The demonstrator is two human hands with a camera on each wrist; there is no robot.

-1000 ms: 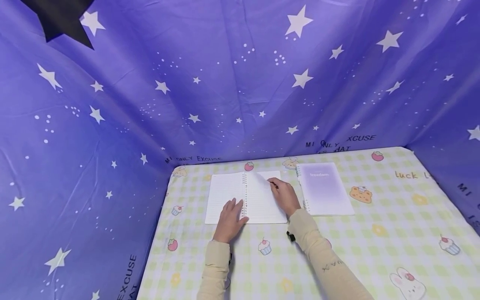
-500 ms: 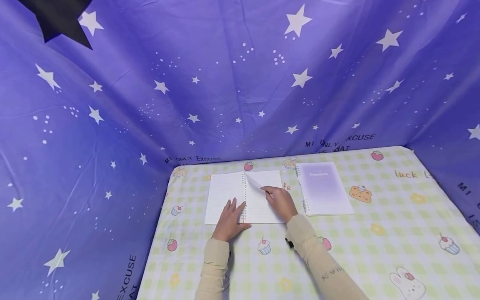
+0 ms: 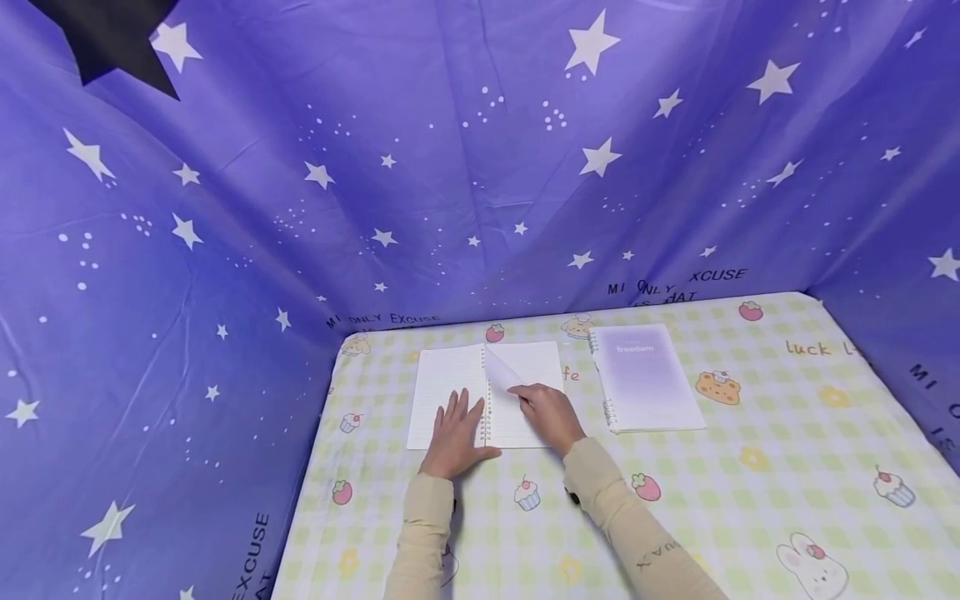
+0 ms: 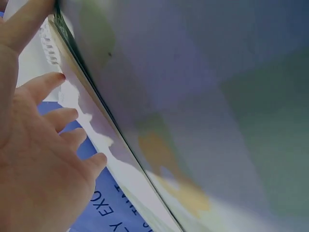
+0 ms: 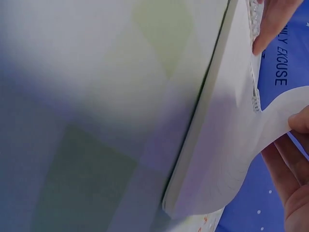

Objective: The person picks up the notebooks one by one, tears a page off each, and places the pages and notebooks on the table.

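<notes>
A spiral notebook with lined white pages (image 3: 442, 371) lies open on the table. My left hand (image 3: 453, 437) rests on its left page by the ring binding (image 3: 486, 429), fingers spread, thumb toward the lower right. In the left wrist view the left hand (image 4: 46, 140) shows loosely extended fingers beside the notebook's edge. My right hand (image 3: 551, 415) pinches a page (image 3: 504, 367) that is lifted and bent over the right side. The right wrist view shows this curved page (image 5: 277, 113) between the thumb and fingers of the right hand (image 5: 297, 179).
A second spiral notebook, purple with "freedom" on its cover (image 3: 648, 375), lies closed to the right of the open one. The table has a green-checked cloth (image 3: 787, 500) with cartoon prints. Purple star-patterned curtains (image 3: 450, 167) stand behind and at the sides.
My right hand has moved left and toward me, drawing the page's lifted corner closer to the rings. The left hand stays on the left page, its fingers shifting slightly.
</notes>
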